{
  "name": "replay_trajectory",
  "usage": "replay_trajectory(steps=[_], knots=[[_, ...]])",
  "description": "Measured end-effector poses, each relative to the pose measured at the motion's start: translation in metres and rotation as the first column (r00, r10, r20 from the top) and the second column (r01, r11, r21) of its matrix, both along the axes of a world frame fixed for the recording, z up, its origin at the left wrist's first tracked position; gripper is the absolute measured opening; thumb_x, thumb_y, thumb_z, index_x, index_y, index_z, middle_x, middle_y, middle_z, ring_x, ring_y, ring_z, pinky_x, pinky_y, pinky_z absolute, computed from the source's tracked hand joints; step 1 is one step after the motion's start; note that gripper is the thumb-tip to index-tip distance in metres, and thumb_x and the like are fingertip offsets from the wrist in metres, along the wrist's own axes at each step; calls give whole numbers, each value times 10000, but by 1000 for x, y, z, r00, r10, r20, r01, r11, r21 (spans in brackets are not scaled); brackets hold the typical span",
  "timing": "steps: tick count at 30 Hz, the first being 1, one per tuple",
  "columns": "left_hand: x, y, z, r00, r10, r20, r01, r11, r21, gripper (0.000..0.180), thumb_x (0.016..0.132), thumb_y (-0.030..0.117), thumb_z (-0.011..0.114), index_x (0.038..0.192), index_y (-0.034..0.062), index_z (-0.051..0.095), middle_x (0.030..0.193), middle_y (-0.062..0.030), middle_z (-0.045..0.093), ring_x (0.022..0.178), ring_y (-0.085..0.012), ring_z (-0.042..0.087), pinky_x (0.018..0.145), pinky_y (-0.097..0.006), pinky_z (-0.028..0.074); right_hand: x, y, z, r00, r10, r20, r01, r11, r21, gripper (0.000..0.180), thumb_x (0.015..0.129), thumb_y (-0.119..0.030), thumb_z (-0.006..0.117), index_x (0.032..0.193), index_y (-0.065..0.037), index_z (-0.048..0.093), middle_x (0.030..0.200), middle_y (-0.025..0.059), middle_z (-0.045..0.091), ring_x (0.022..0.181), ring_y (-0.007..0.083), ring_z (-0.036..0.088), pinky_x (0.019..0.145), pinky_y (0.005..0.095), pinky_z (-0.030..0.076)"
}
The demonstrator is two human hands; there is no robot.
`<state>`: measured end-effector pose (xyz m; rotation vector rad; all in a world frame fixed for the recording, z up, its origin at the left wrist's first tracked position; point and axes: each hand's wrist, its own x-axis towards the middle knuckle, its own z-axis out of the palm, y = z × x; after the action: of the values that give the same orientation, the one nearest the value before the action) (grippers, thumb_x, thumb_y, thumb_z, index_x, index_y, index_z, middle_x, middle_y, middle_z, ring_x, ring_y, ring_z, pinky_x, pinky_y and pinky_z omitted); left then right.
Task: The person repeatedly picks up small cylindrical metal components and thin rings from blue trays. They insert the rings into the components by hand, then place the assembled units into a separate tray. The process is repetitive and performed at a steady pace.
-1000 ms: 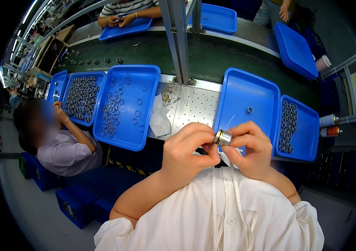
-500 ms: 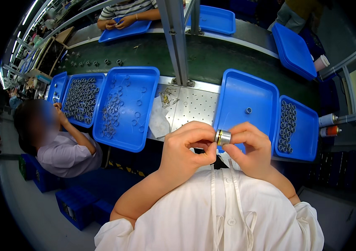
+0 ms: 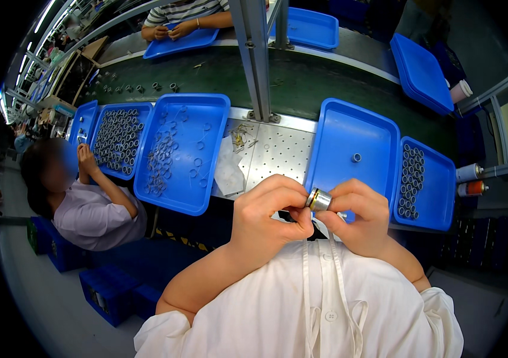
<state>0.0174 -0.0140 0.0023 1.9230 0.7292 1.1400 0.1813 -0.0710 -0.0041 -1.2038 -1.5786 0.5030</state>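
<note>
You are holding a small metal cylinder (image 3: pixel 319 200) with a brass-coloured band between both hands, close to your chest and above the near edge of the tabletop (image 3: pixel 278 152); your left hand (image 3: pixel 266 218) is curling its fingers closed around the cylinder's left end, and your right hand (image 3: pixel 355 215) is pinching the right end with thumb and forefinger, so neither hand is standing open; the cylinder is lying roughly level, its bright steel side facing up. Just beyond your right hand, a blue tray (image 3: pixel 355 149) is carrying a single small ring (image 3: pixel 356 157); further right, a second blue tray (image 3: pixel 424 185) is holding rows of upright metal sleeves (image 3: pixel 412 182); to your left, a larger blue tray (image 3: pixel 185 149) is holding scattered thin rings (image 3: pixel 161 167), with a crumpled white sheet (image 3: pixel 228 173) lying beside it on the perforated plate. A co-worker (image 3: pixel 87 203) is sitting to your left, reaching into another tray of parts (image 3: pixel 117 140). Judged from this grip, the likeliest fault is the cylinder slipping out, since you are gripping a smooth, short part only at its ends and over your lap rather than over a tray; it would probably be rolling off to the floor; a skewed pinch could also be cocking any fitted band out of line.
</note>
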Motion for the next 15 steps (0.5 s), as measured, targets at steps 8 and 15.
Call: replay_trajectory(steps=[8, 15], knots=[[1, 1, -1, 999, -33, 26, 35, 994, -100, 167, 634, -91, 655, 776, -16, 609, 829, -69, 608, 604, -106, 596, 563, -207, 511, 0, -4, -9, 964, 6, -267, -75, 966, -248, 82, 712, 19, 707, 753, -6, 641, 749, 75, 614, 605, 123, 581, 524, 235, 464], [-6, -1, -3, 973, -105, 206, 205, 803, -560, 123, 763, -112, 552, 863, -79, 614, 968, -118, 565, 778, -148, 608, 667, -233, 538, 2, -7, -8, 884, 41, -466, -211, 924, -318, 97, 747, 27, 671, 834, 5, 635, 830, 101, 623, 643, 147, 599, 571, 250, 481]])
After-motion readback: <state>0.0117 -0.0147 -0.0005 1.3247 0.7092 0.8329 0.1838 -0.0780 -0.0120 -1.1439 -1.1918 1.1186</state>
